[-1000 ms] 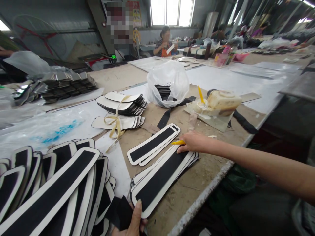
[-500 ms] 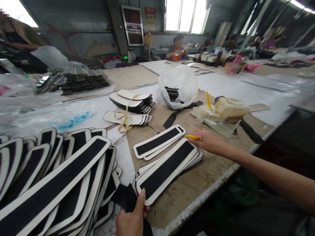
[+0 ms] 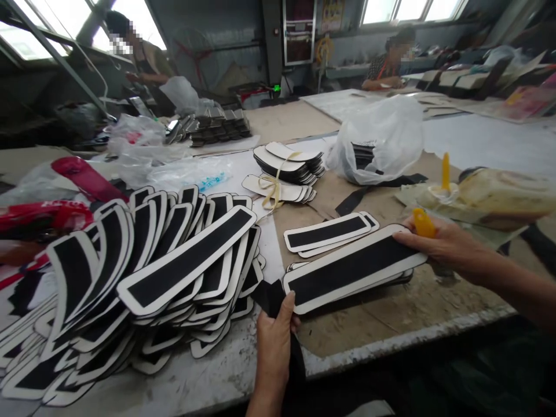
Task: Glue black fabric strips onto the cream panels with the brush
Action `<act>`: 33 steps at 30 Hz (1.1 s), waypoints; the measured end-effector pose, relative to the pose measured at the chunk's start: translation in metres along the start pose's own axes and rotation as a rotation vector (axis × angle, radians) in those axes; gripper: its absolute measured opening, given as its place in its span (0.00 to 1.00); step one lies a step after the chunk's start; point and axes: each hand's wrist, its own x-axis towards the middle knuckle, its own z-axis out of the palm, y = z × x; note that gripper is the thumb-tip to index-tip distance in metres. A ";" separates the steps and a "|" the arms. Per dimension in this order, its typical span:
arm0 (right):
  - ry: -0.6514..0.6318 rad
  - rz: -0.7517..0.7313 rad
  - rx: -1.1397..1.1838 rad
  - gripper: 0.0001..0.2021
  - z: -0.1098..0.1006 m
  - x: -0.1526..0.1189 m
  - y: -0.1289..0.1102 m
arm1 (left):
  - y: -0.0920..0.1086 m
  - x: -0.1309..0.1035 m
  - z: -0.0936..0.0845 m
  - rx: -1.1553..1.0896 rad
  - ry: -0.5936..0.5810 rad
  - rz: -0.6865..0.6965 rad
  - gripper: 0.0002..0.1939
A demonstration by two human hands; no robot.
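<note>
Lengthwise, the strip [image 3: 347,269] ran from near left to far right, over a small stack [image 3: 402,274]. The left hand [image 3: 277,330], nearer the big pile [image 3: 186,260], pinched its near-left end; the right hand [image 3: 443,243] gripped its far-right end, a yellow tool [image 3: 424,223] also held there.

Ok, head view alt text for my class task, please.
A left hand and a right hand hold opposite ends of a white-bordered black strip over a stack; the right also holds a yellow object. A larger heap lies left, with two co-workers beyond.
</note>
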 end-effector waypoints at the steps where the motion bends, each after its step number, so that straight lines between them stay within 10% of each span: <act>1: 0.007 0.011 0.023 0.24 -0.001 -0.001 -0.002 | 0.001 -0.001 0.000 -0.012 -0.004 0.004 0.19; 17: 0.069 -0.046 0.137 0.21 -0.002 -0.034 -0.021 | 0.025 -0.025 -0.014 -0.173 0.096 0.005 0.27; 27: -0.194 0.199 0.386 0.22 0.010 -0.060 -0.008 | 0.027 -0.036 -0.017 -0.201 -0.024 -0.022 0.25; 33: -0.257 0.247 0.799 0.20 0.016 -0.076 0.006 | 0.029 -0.044 -0.016 -0.352 0.006 -0.318 0.20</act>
